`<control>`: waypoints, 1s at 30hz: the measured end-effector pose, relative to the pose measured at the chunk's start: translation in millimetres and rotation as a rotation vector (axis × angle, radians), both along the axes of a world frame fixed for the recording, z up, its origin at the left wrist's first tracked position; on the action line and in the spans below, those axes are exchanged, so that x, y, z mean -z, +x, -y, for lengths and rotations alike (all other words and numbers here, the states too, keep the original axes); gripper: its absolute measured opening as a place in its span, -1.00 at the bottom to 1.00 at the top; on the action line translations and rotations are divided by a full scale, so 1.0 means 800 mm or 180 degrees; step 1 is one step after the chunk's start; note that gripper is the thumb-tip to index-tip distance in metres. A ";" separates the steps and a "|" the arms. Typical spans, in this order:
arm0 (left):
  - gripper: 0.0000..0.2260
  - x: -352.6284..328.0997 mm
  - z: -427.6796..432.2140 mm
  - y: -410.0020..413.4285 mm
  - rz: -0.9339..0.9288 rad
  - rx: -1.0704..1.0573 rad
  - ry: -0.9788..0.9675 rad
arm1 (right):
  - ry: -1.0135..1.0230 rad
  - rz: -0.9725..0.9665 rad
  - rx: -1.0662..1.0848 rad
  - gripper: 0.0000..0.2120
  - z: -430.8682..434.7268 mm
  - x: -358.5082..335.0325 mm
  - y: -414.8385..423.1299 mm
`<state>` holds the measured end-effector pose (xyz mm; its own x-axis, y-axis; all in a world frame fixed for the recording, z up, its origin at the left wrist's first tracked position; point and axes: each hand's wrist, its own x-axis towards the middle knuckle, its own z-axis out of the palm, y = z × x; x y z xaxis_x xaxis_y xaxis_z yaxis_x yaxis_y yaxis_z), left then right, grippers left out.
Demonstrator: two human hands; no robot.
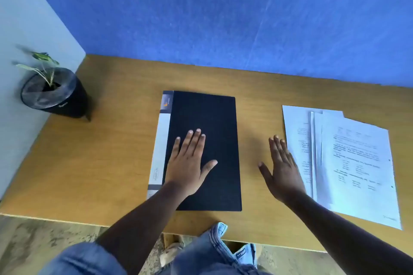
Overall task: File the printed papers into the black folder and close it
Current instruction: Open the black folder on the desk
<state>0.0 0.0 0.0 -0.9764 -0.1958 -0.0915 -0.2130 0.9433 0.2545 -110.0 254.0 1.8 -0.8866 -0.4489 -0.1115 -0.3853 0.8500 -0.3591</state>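
A black folder (214, 118) with a white and grey spine label lies shut in the middle of the wooden table (111, 152). My left hand (190, 161) rests flat on its cover, fingers spread. A loose stack of printed papers (353, 163) is fanned out at the right. My right hand (281, 169) is open with fingers together, between the folder and the papers, its outer edge over the left margin of the stack. It holds nothing.
A small plant in a black pot (55, 94) stands at the far left corner against the pale wall. A blue wall (223, 18) runs along the table's far edge. My denim-clad legs (201, 257) and the floor show below the near edge.
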 end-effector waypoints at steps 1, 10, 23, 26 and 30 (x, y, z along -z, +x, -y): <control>-0.25 0.003 -0.003 0.000 0.0094 -0.0025 -0.0076 | 0.0026 0.0033 -0.0017 -0.29 0.000 0.004 0.004; -0.30 0.037 -0.009 0.005 0.0382 0.0049 -0.0292 | 0.0611 0.0087 -0.0258 -0.33 -0.005 0.041 0.022; -0.17 0.004 0.015 0.087 -0.0066 -0.0464 0.0100 | 0.0405 0.0186 -0.0237 -0.34 -0.010 0.042 0.021; 0.04 0.008 0.021 0.124 0.0287 -0.0588 0.0002 | 0.0385 0.0245 -0.0200 -0.34 -0.011 0.042 0.024; -0.02 0.022 0.019 0.138 0.0556 -0.0434 -0.0154 | 0.0345 0.0247 -0.0222 -0.34 -0.010 0.040 0.024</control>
<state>110.1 -15.5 -17.3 -0.9107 -0.3330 -0.2443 -0.3762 0.9130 0.1578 -90.6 262.0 -30.1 -0.8405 -0.4908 -0.2297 -0.4194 0.8576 -0.2976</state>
